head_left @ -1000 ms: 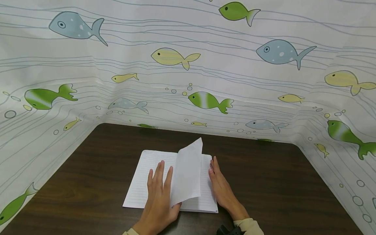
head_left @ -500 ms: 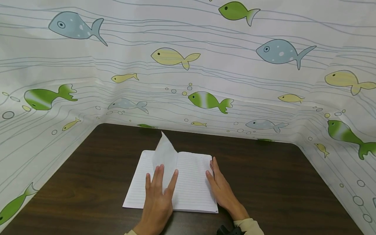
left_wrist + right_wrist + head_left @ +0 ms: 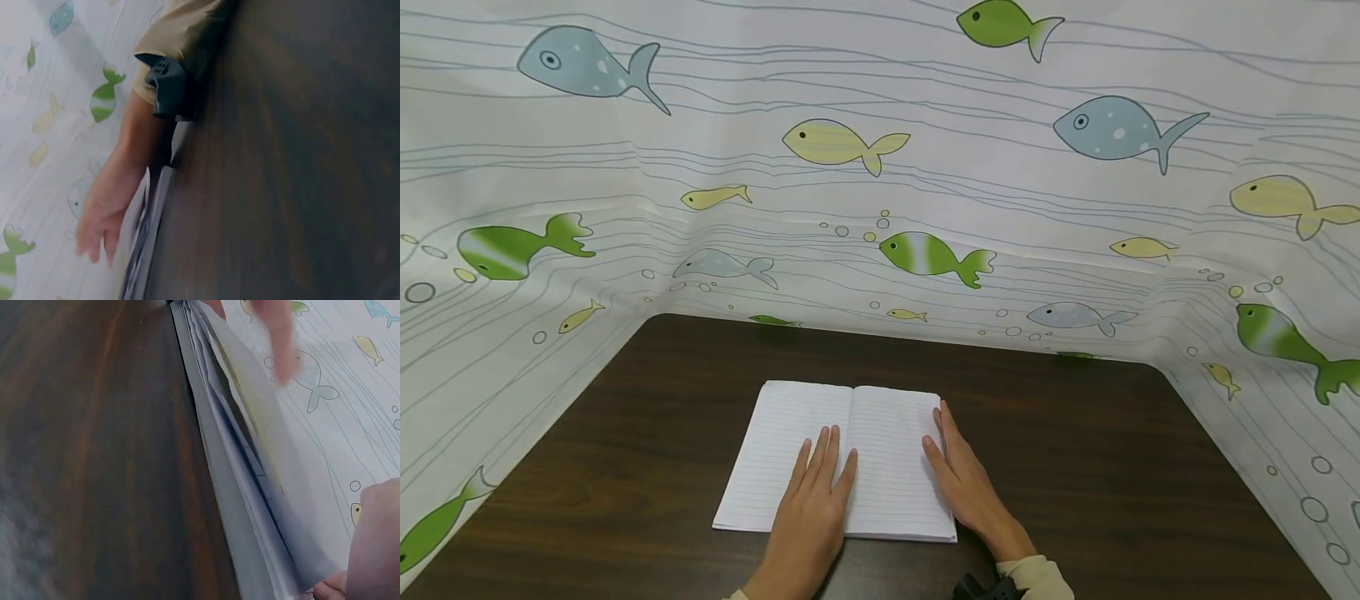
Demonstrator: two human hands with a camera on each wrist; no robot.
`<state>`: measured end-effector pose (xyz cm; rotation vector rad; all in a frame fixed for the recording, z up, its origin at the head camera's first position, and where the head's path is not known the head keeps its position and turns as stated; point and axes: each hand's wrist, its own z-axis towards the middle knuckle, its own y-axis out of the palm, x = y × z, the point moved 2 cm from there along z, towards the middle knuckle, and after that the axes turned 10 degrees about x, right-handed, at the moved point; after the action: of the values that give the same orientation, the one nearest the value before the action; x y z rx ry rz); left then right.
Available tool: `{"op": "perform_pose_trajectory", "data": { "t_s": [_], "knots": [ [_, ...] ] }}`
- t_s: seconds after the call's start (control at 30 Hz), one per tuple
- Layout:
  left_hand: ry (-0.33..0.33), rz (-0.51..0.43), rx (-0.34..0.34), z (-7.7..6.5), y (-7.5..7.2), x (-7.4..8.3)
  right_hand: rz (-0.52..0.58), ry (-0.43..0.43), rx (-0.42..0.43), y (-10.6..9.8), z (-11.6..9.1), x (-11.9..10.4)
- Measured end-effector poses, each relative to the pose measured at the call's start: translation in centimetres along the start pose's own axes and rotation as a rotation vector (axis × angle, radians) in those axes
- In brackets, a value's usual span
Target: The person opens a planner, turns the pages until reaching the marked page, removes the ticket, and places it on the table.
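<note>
Notebook, spread on the dark table, is partly covered beside its fold by the left hand, fingers straight, and touched along its right edge by the straight-fingered right hand, apparently so the pages are held flat.

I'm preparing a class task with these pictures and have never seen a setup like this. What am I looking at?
There is no robot here, only a person's two bare hands. The wide picture is from a camera on the person's head, looking forward and down. The other two are from cameras on the left and right wrists; each looks low along the table, and each is partly blurred.

On the table lies an open, lined notebook, with a fish-print sheet around it. The left hand rests on the left page near the fold, fingers straight. The right hand is at the right edge. Neither plainly grips anything.
</note>
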<state>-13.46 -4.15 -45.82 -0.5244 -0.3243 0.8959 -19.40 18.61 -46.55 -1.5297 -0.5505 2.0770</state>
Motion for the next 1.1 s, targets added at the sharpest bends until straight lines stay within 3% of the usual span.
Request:
{"op": "perform_pose_trajectory", "data": {
  "t_s": [0.13,0.23,0.87,1.1],
  "knots": [
    [-0.045,-0.025,-0.196,-0.56,0.39,-0.03,-0.002,0.01,0.005,-0.07,-0.01,-0.08],
    [-0.072,-0.027,-0.272,-0.69,0.39,-0.04,-0.001,0.02,0.007,-0.14,-0.03,-0.16],
    [-0.109,-0.065,-0.232,-0.74,0.23,-0.09,-0.036,0.019,0.017,-0.12,-0.12,-0.15],
    [-0.131,-0.066,-0.262,-0.72,0.26,-0.06,-0.052,0.012,0.019,-0.02,-0.08,0.0]
  ]
}}
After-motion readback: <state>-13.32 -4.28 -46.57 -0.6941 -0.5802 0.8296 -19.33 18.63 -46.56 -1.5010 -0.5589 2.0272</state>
